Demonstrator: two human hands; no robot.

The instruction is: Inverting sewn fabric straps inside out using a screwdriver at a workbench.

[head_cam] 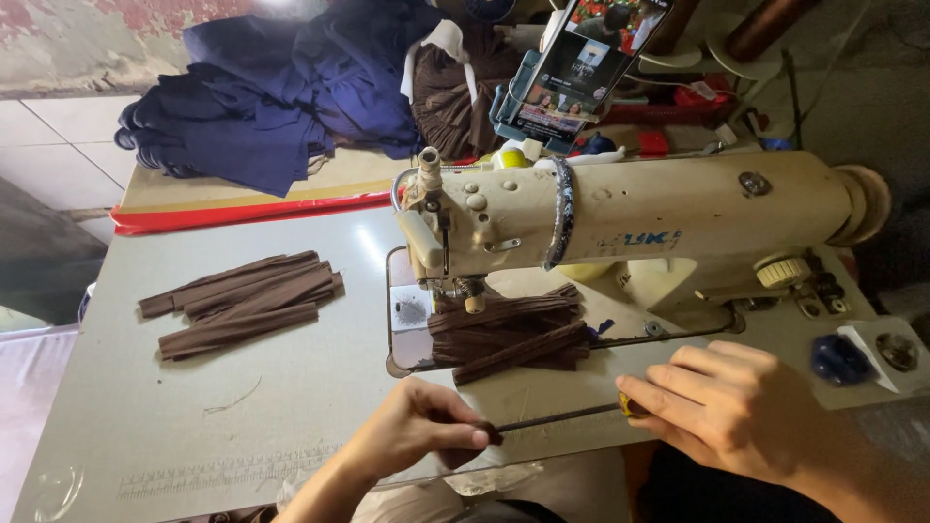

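Observation:
My left hand [418, 431] pinches the end of a thin dark rod [552, 419] near the table's front edge. The rod's other end, with a yellow grip [630, 405], sits in my right hand [736, 407]; it looks like a screwdriver. Just beyond my hands a pile of brown fabric strips [509, 329] lies on the bed of a cream sewing machine [630, 218], under its needle. A second pile of brown fabric strips [242, 300] lies on the grey table [223, 407] to the left.
A heap of dark blue cloth [281, 87] and brown cloth [450, 97] lies at the back. A phone [581, 63] leans behind the machine. A blue round object [838, 358] and a white box [891, 353] sit at right. A red strip [252, 213] edges the far table.

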